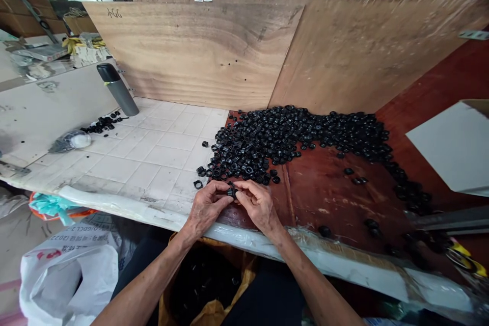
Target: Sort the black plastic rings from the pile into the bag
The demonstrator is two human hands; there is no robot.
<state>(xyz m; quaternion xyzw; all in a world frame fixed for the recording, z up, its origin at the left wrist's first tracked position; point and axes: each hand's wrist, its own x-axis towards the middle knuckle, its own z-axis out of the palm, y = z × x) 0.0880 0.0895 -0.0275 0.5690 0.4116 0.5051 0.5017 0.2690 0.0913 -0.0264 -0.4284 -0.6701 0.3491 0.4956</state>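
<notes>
Between the fingertips of both hands is a small black ring-shaped part, held just above the front edge of the bench. My left hand pinches it from the left, and my right hand grips it from the right with thumb and fingers closed. The fingers cover much of the part, so its exact kind is unclear. Just beyond the hands spreads a large heap of similar black ring parts. A single loose black ring lies on the white tiles left of my left hand.
A grey bottle with a black lid stands at the back left, near a plastic bag and scattered black bits. A wooden board walls off the back. Below the bench edge sits an open sack holding dark parts. Yellow-handled scissors lie far right.
</notes>
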